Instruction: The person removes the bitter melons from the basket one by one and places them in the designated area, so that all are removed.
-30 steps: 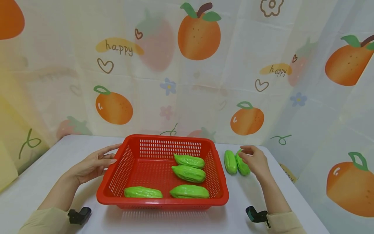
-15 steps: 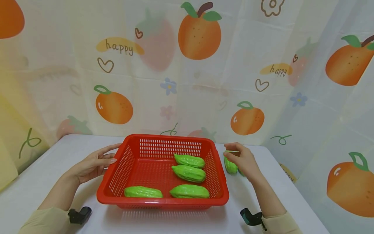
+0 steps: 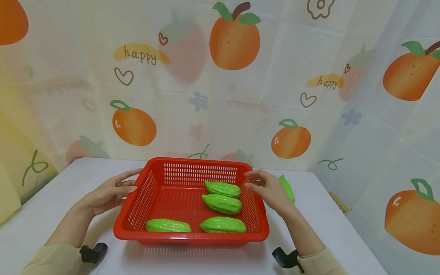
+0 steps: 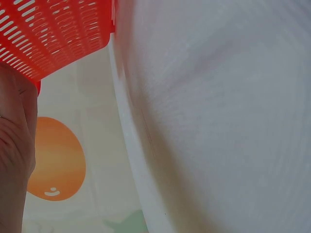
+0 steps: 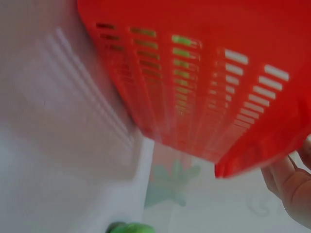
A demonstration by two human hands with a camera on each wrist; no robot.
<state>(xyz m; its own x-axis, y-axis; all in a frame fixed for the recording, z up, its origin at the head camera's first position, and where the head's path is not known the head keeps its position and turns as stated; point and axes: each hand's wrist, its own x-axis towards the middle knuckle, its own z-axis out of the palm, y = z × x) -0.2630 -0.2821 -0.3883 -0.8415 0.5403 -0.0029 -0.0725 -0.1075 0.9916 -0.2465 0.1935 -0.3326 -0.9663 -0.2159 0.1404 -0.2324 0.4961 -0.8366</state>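
A red plastic basket (image 3: pixel 191 236) with slotted walls stands on the white table, between my two hands. Several bright green, ridged bitter melons (image 3: pixel 222 204) lie in it, most toward its right side. My left hand (image 3: pixel 108 194) is at the left rim, thumb and fingertips right at the edge. In the left wrist view, part of this hand (image 4: pixel 17 131) shows beside the basket wall (image 4: pixel 63 36). At the far right corner, my right hand (image 3: pixel 269 191) has its loosely extended fingers across the rim; the right wrist view shows the hand (image 5: pixel 291 187) just past the basket edge.
Right of the basket, a loose bitter melon (image 3: pixel 287 187) lies on the table (image 3: pixel 319 221), partly behind my right hand. Another one there is hidden by that hand. A fruit-print curtain (image 3: pixel 237 103) hangs behind the table. Each wrist carries a black camera mount (image 3: pixel 94 253).
My right hand has moved left, from above the loose bitter melons to the basket's right rim. My left hand and the basket have stayed in place.
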